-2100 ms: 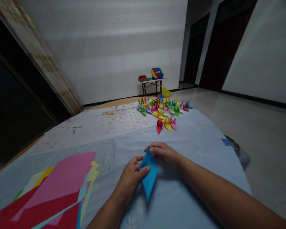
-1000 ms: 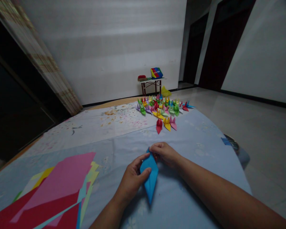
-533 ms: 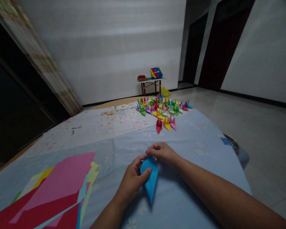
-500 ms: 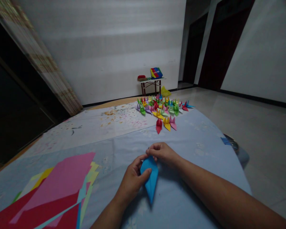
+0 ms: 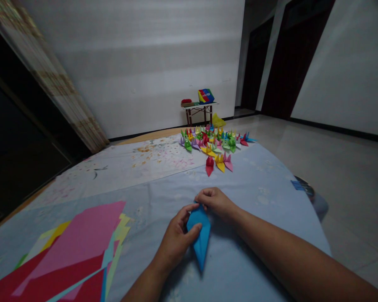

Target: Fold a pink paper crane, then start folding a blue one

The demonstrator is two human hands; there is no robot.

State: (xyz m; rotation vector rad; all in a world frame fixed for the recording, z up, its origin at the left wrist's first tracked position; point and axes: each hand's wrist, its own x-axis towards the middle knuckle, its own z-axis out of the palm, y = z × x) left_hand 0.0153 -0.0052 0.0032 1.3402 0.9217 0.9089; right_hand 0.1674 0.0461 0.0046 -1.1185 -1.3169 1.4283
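A folded piece of blue origami paper (image 5: 200, 243), kite-shaped with its long point toward me, is held just over the table's near middle. My left hand (image 5: 181, 228) grips its left side, thumb on the upper face and fingers along the far edge. At the far tip of the paper, my right hand (image 5: 212, 199) is closed in a pinch; its fingertips partly hide that end. Beyond the hands stand three folded paper birds: a red one (image 5: 209, 166), a yellow one (image 5: 220, 163) and a pink one (image 5: 227, 162).
A stack of coloured paper sheets (image 5: 82, 235) lies at the left front. Many folded paper birds (image 5: 208, 140) crowd the far end of the floral tablecloth (image 5: 145, 180). Behind the table, a small stand (image 5: 200, 105) carries a multicoloured box (image 5: 206, 96). A stool (image 5: 319, 205) is at the right.
Both hands keep their hold on the blue paper. It has shifted very slightly to the right and toward me within the view.
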